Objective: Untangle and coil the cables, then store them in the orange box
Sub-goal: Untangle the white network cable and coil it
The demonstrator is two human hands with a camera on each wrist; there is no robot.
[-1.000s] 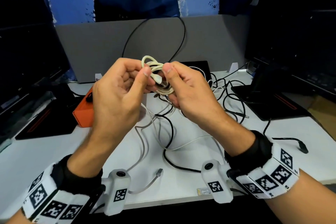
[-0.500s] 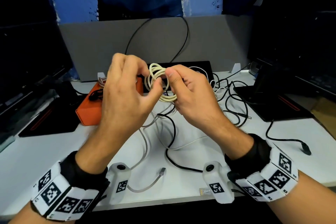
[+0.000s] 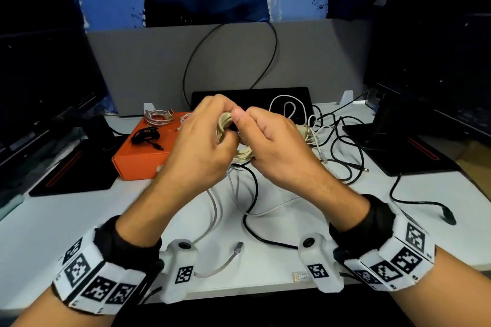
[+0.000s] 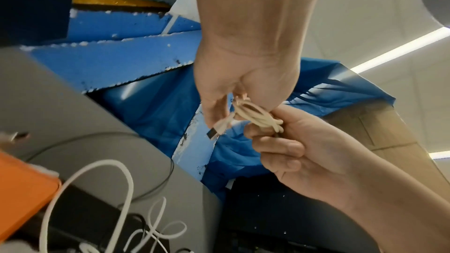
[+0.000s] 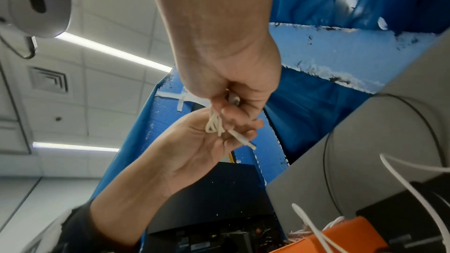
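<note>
Hands (image 3: 239,141) and coil (image 3: 225,125) — now lower

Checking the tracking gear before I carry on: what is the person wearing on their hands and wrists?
Both hands are bare. The left hand and right hand each have a black wrist wrap under a white band printed with square black-and-white markers. A white camera housing with a round black lens and its own marker sits on the inner side of each wrist. No sleeves show.

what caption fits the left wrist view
Both hands, left and right, grip a coiled cream cable, its USB plug dangling.

Black wristbands (image 3: 372,218), checkered marker cuffs (image 3: 393,260)
</note>
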